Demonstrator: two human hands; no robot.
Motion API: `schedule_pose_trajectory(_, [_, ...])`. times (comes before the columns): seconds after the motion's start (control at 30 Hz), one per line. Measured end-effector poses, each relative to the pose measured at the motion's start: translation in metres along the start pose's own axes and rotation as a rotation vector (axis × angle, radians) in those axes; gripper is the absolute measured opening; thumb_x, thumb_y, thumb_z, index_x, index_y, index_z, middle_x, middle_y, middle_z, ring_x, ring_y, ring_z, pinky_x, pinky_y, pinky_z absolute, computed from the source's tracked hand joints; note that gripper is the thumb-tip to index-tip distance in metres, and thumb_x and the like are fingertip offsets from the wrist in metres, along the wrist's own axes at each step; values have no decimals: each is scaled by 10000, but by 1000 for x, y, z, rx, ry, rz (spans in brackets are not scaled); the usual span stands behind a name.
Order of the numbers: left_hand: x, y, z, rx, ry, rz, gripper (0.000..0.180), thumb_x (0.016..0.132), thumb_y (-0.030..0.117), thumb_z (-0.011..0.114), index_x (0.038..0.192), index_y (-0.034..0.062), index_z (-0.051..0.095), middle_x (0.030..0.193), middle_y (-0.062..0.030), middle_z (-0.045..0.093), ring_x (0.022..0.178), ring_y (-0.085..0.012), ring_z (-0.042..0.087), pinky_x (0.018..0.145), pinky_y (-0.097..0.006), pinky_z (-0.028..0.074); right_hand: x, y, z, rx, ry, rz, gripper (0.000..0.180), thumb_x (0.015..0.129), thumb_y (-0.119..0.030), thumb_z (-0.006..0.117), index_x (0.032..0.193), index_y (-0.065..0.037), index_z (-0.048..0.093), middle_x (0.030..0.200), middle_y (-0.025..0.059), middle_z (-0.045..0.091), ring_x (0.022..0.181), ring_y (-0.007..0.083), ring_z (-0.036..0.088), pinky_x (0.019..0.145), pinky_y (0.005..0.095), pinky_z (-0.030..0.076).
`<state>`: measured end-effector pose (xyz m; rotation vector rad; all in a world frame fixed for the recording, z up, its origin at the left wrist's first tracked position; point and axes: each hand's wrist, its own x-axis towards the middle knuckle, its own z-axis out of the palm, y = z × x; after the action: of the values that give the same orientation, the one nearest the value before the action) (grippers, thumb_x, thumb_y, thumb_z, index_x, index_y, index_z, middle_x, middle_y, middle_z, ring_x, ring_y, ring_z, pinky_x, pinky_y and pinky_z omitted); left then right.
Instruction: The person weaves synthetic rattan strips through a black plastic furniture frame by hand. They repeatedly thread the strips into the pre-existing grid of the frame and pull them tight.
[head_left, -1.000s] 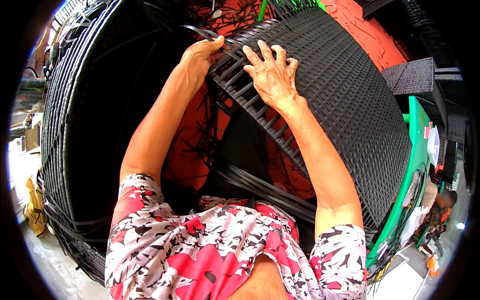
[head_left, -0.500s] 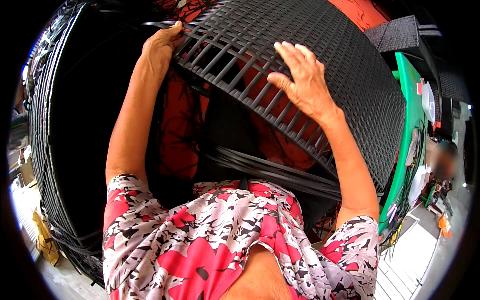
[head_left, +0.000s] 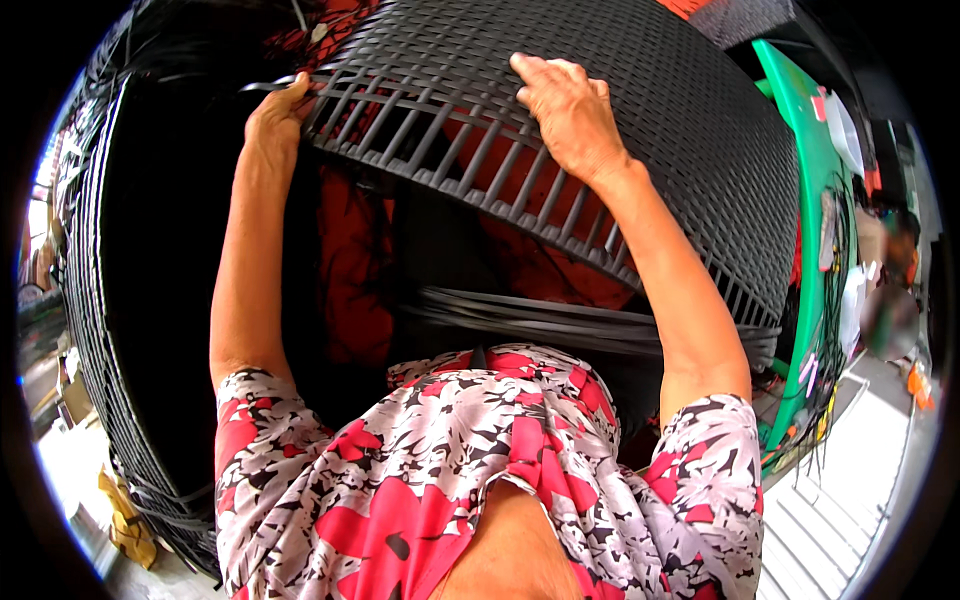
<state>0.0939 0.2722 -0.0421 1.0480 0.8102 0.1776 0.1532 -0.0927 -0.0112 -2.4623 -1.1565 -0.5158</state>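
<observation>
In front of me is a dark grey woven wicker panel (head_left: pixel 600 60), tilted, with bare rods along its near edge where the weave stops. My left hand (head_left: pixel 280 112) is at the panel's left corner, thumb and fingers pinched on a flat dark strip (head_left: pixel 262 87) whose end sticks out to the left. My right hand (head_left: pixel 575 112) lies over the weave's near border at the middle, fingers partly bent and touching it. No object shows in it, though its fingertips partly hide the strips below.
A bundle of flat dark strips (head_left: pixel 530 318) runs across in front of my body. At left stands another large dark woven piece (head_left: pixel 95 300). A green board (head_left: pixel 815 200) with hanging strands is at right. Farther right are blurred people (head_left: pixel 893 300).
My view has shifted, and the panel appears farther left and less steeply tilted. My right hand has gone from raised with spread fingers to touching the weave. The left keeps its pinch.
</observation>
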Motion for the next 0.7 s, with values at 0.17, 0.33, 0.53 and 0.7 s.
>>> schedule_pose_trajectory(0.17, [34, 0, -26, -46, 12, -83, 147, 868, 148, 672, 899, 13, 623, 867, -132, 665, 765, -237, 648, 727, -329, 563, -30, 21, -54, 400, -39, 286, 432, 878, -330, 626, 1206, -51, 580, 1123, 172, 642, 1108, 328, 574, 916, 421, 473])
schedule_pose_trajectory(0.33, [41, 1, -17, 70, -3, -35, 169, 882, 184, 662, 905, 20, 629, 871, -107, 663, 804, -217, 637, 776, -313, 541, -69, 1, -68, 90, -105, 134, 448, 747, -401, 723, 1057, -80, 679, 1170, 89, 636, 1182, 249, 498, 942, 408, 377])
schedule_pose_trajectory(0.53, [141, 2, -116, 169, -151, 22, 186, 891, 212, 658, 949, 37, 635, 907, -71, 659, 853, -182, 616, 843, -295, 490, -49, 2, -30, -171, -9, 143, 235, 872, -301, 617, 985, -97, 639, 1033, 42, 635, 1048, 233, 533, 832, 478, 414])
schedule_pose_trajectory(0.7, [131, -1, -82, 182, -208, 38, 246, 889, 261, 658, 955, 26, 631, 902, -77, 656, 852, -185, 618, 830, -283, 491, -96, 10, -87, 67, 47, 197, 320, 834, -265, 660, 1086, -70, 631, 1111, 83, 644, 1059, 253, 571, 849, 418, 450])
